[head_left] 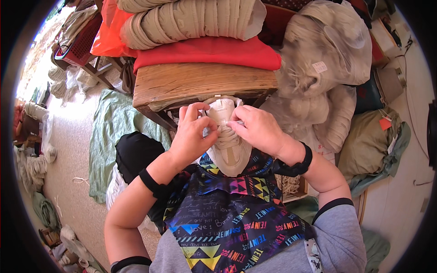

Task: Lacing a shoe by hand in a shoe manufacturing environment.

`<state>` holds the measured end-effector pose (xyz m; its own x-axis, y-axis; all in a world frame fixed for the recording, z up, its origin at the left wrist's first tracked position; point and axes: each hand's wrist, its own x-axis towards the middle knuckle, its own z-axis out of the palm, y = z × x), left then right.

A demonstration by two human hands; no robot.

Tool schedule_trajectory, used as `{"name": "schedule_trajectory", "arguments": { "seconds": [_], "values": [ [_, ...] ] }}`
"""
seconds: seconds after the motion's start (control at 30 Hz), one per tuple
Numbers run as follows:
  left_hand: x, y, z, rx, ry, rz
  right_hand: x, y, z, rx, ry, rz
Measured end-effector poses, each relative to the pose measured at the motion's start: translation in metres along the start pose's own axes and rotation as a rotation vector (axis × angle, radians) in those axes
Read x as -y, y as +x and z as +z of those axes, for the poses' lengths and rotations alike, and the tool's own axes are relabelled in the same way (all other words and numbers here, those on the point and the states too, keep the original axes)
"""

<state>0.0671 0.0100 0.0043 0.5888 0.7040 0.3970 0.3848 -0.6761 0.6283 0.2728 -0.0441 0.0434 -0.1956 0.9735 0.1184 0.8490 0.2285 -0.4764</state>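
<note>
A pale beige and white shoe upper (230, 157) rests above my lap, its rounded toe toward me and its tongue end against the wooden bench. Whitish shoelace (224, 139) crosses its middle in rows. My left hand (193, 132) is at the upper's left edge, thumb and index finger pinched together on the lace. From the right, my right hand (260, 128) pinches with thumb and forefinger near the upper eyelets, also on the lace. The fingers partly cover the thin lace between them. A dark patterned apron (236, 214) lies under the shoe upper.
Directly ahead stands a wooden bench (205, 84) with folded red cloth (209, 54) and stacked beige shoe uppers (195, 22). Clear plastic bags (325, 50) of pale pieces crowd the right. A green sheet (111, 132) covers floor at left; an olive sack (371, 141) sits far right.
</note>
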Motion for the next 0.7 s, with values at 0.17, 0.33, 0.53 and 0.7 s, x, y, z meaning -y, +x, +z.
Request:
{"name": "schedule_trajectory", "arguments": {
  "seconds": [0.17, 0.33, 0.53, 0.7],
  "values": [
    [-0.011, 0.008, 0.010, -0.017, 0.139, -0.056, -0.005, -0.002, 0.003, -0.127, 0.046, -0.092],
    [-0.007, 0.008, 0.012, -0.103, 0.120, -0.066, -0.011, -0.010, -0.032, -0.229, -0.326, -0.389],
    [0.009, -0.021, 0.017, -0.105, -0.217, -0.441, -0.034, -0.017, -0.021, -0.260, -0.272, -0.252],
    [0.018, -0.023, 0.017, 0.102, -0.463, -0.626, -0.022, -0.006, -0.010, 0.351, 1.046, 0.633]
  ]
}}
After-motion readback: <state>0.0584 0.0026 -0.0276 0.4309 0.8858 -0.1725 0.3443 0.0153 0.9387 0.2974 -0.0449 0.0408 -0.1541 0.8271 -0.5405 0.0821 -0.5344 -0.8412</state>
